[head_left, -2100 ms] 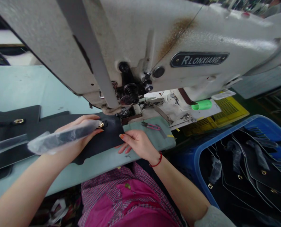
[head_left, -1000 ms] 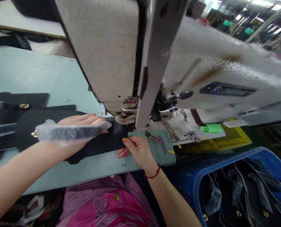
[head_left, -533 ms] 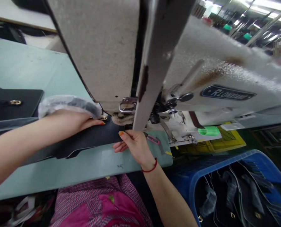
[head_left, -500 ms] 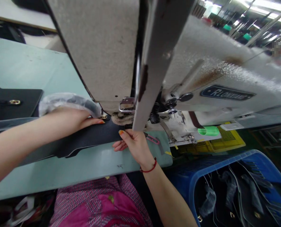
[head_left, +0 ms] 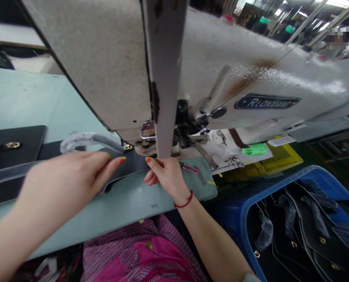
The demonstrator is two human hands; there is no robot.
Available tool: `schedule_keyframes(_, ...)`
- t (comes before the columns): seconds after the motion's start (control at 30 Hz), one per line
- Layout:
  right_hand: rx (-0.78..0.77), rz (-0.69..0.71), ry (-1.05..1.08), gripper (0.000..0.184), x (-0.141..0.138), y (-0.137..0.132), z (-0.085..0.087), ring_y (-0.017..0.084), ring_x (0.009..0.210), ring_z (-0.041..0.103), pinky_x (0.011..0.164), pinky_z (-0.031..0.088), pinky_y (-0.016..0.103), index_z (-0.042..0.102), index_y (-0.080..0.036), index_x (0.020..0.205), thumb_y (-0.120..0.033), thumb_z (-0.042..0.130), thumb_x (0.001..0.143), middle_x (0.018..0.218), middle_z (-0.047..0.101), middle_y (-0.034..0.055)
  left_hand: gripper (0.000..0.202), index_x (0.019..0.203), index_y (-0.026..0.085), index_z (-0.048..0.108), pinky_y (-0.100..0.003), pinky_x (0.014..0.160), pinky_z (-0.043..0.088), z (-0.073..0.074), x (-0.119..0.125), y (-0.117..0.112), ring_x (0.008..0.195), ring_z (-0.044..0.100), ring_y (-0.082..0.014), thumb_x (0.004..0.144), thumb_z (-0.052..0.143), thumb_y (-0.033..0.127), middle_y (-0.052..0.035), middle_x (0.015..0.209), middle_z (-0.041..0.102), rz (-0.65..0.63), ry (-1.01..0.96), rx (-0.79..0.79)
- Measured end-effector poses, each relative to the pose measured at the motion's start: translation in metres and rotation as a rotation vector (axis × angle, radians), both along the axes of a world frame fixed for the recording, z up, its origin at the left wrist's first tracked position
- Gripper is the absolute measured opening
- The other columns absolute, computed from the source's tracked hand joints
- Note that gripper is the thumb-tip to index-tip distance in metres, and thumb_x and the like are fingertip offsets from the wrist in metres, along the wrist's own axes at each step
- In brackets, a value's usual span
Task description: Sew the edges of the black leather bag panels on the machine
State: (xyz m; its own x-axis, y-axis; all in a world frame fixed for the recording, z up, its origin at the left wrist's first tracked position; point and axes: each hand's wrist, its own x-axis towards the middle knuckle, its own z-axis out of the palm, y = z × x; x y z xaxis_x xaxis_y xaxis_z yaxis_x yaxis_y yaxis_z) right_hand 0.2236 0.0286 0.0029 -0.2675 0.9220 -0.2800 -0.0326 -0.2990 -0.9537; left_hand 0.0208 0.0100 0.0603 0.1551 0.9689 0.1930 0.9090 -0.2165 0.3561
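Note:
A black leather bag panel [head_left: 133,166] lies on the pale green table, its right end beneath the head of the sewing machine [head_left: 92,58]. My right hand [head_left: 167,172] pinches the panel's front edge close to the presser foot, thumb on top and fingers curled. My left hand [head_left: 71,180] hovers over the panel's left part, thumb pointing right; its other fingers are hidden from view. Behind it a plastic-wrapped strap handle [head_left: 89,140] arches up near a gold-coloured buckle [head_left: 128,147]. The needle is hidden behind the machine's upright bar.
Another black piece with a gold clasp [head_left: 12,145] lies at left. Pink-handled snips [head_left: 191,169] rest right of my right hand. A blue bin [head_left: 245,211] at lower right holds several black bag pieces with wrapped handles. Behind it sits a yellow crate [head_left: 286,158].
My left hand has come off the panel near the buckle, moving toward me and left. The right hand stays at the panel's edge. The whole view has shifted slightly.

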Motion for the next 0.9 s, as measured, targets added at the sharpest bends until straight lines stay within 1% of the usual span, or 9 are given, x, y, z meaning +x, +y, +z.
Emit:
schedule_keyframes(0.07,0.035,-0.021,-0.038,0.053,0.000,-0.002,0.001,0.008,0.040,0.056,0.041,0.044,0.016,0.057,-0.016,0.060,-0.062,0.056,0.086,0.050,0.062,0.0003,0.045,0.064,0.020,0.062,-0.027,0.055,0.035,-0.015,0.017,-0.027,0.055,0.048,-0.0145,0.085,0.050,0.058,-0.0021,0.060,0.053,-0.162,-0.325,-0.202)
schedule_keyframes(0.1,0.052,-0.029,-0.055,0.052,-0.001,-0.002,0.001,0.008,0.040,0.056,0.041,0.043,0.015,0.057,-0.017,0.060,-0.062,0.056,0.087,0.050,0.062,0.0001,0.042,0.066,0.020,0.062,-0.026,0.053,0.036,-0.025,0.028,-0.038,0.055,0.048,-0.0145,0.085,0.053,0.056,-0.0023,0.060,0.054,-0.167,-0.538,-0.351)
schedule_keyframes(0.2,0.096,-0.059,-0.095,0.051,-0.001,-0.005,0.001,0.008,0.041,0.056,0.041,0.042,0.016,0.057,-0.017,0.063,-0.062,0.056,0.087,0.051,0.062,0.0004,0.037,0.078,0.020,0.060,-0.023,0.046,0.030,-0.056,0.056,-0.049,0.050,0.037,-0.0104,0.079,0.064,0.056,0.0018,0.061,0.045,0.091,-1.174,-0.626)
schedule_keyframes(0.27,0.126,-0.077,-0.106,0.051,-0.001,-0.005,0.000,0.008,0.041,0.055,0.042,0.042,0.016,0.057,-0.017,0.063,-0.061,0.056,0.088,0.052,0.062,0.0004,0.041,0.076,0.018,0.055,-0.021,0.044,0.024,-0.069,0.069,-0.039,0.049,0.029,-0.0080,0.074,0.070,0.057,0.0046,0.060,0.038,0.236,-1.496,-0.679)
schedule_keyframes(0.33,0.154,-0.088,-0.100,0.051,-0.002,-0.006,-0.001,0.009,0.041,0.055,0.043,0.043,0.017,0.056,-0.017,0.061,-0.060,0.056,0.088,0.052,0.062,0.0005,0.045,0.068,0.017,0.050,-0.020,0.045,0.025,-0.074,0.076,-0.024,0.050,0.028,-0.0075,0.069,0.076,0.055,0.0056,0.059,0.035,0.323,-1.678,-0.662)
schedule_keyframes(0.5,0.110,-0.110,-0.006,0.048,-0.005,-0.013,-0.006,0.010,0.045,0.057,0.047,0.045,0.019,0.058,-0.017,0.065,-0.058,0.055,0.089,0.055,0.063,0.0010,0.046,0.057,0.017,0.043,-0.020,0.046,0.028,-0.076,0.078,-0.005,0.050,0.030,-0.0075,0.072,0.078,0.042,0.0062,0.052,0.033,0.364,-1.754,-0.546)
schedule_keyframes(0.67,0.042,-0.119,0.091,0.042,-0.004,-0.017,-0.008,0.010,0.048,0.056,0.048,0.045,0.019,0.060,-0.017,0.072,-0.056,0.057,0.088,0.058,0.064,0.0001,0.051,0.047,0.018,0.041,-0.022,0.046,0.032,-0.081,0.075,-0.003,0.046,0.028,-0.0078,0.075,0.072,0.048,0.0053,0.045,0.033,0.285,-1.789,-0.696)
schedule_keyframes(0.83,0.169,-0.063,-0.068,0.039,0.004,-0.013,0.002,0.009,0.046,0.053,0.048,0.042,0.018,0.057,-0.018,0.068,-0.049,0.057,0.090,0.054,0.059,-0.0018,0.039,0.066,0.013,0.063,-0.021,0.050,0.033,-0.076,0.073,-0.003,0.054,0.040,-0.0087,0.059,0.084,0.046,0.0030,0.056,0.049,0.464,-1.677,-0.730)
schedule_keyframes(0.9,0.208,-0.045,-0.125,0.037,0.007,-0.011,0.005,0.008,0.046,0.052,0.047,0.041,0.018,0.057,-0.018,0.069,-0.047,0.056,0.092,0.054,0.058,-0.0021,0.041,0.069,0.012,0.066,-0.022,0.051,0.033,-0.074,0.072,-0.005,0.055,0.040,-0.0090,0.057,0.085,0.046,0.0030,0.057,0.049,0.464,-1.597,-0.709)
